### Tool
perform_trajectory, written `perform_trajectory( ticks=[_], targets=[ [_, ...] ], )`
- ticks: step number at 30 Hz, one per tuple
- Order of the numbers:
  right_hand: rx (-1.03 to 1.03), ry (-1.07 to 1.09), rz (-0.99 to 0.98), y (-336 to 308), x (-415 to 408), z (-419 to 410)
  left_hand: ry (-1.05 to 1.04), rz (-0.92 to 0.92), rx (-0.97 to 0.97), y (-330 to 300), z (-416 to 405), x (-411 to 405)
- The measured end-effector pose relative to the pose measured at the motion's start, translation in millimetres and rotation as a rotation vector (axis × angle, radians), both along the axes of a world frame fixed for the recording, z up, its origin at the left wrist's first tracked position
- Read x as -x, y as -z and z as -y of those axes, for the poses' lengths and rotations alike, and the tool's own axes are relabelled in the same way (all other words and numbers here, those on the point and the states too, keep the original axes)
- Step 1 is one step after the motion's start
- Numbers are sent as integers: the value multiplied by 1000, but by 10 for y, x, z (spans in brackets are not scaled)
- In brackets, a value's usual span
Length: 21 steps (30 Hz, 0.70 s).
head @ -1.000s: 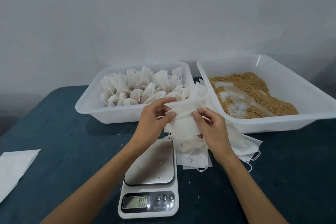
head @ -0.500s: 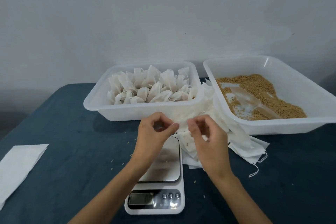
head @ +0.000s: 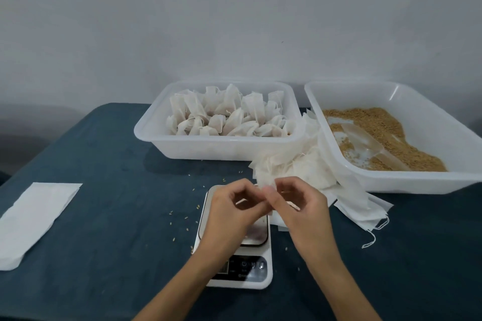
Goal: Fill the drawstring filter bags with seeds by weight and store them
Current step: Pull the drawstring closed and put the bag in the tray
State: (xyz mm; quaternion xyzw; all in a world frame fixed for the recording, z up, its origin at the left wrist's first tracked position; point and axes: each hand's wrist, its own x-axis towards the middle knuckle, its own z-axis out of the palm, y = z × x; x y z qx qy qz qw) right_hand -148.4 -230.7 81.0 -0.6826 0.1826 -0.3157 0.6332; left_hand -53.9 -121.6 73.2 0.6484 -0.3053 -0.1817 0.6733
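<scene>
- Both hands meet above the small white digital scale with a steel platform (head: 236,237). The left hand (head: 229,212) and right hand (head: 300,210) each pinch the edge of one thin white paper-fibre drawstring filter bag (head: 268,186), fingers curled. The bag is mostly hidden behind them.
- It comes off the loose heap of empty white filter bags (head: 300,167) lying on the dark blue surface (head: 117,190) between the two tubs.
- Judged by its look, the bag is nearly weightless, limp and easily torn. It is best held at the mouth hem, pulling the two layers apart gently.
- Golden-brown seeds (head: 386,128) and a clear plastic scoop (head: 365,143) lie in the right white plastic tub (head: 417,180).
- Filled, cinched bags (head: 224,117) sit in the left white plastic tub (head: 208,148).
</scene>
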Motion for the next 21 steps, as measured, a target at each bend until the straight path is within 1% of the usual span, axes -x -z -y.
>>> perform_trajectory(
  ticks=[1,3,5,6,7,8,9,11,12,13,14,15,17,18,19,21],
  targets=[
    [8,-11,9,7,7,-15,9,-7,-7,1,3,14],
    [-47,-11,16,22,15,-20,28,-47,-7,-8,-8,47],
    [-156,29,44,34,21,-2,32,-171,50,-29,-38,75],
    [-182,54,57,39,23,0,23,-246,88,-37,-49,79],
    [-159,80,62,38,29,-11,7,-307,122,-45,-59,81],
    [-73,110,55,47,43,-23,-20,-343,144,-44,-67,81],
    [85,138,40,66,58,-27,-54,-349,151,-41,-69,79],
    [488,164,-8,88,80,-51,-112,-298,135,-41,-76,84],
    [631,162,-23,114,79,-64,-119,-258,128,-48,-81,89],
    [689,151,-36,137,76,-70,-111,-212,123,-52,-91,98],
    [674,140,-49,146,74,-76,-88,-160,118,-57,-102,108],
    [610,128,-50,142,72,-85,-50,-108,118,-69,-113,121],
    [374,70,-16,126,74,-81,19,-15,113,-72,-149,152],
    [244,27,15,108,79,-70,4,22,102,-53,-168,154],
    [126,-12,50,90,89,-55,-57,43,82,-29,-183,144],
    [-68,-78,103,73,111,-24,-228,-15,27,-8,-209,108]
  ],
)
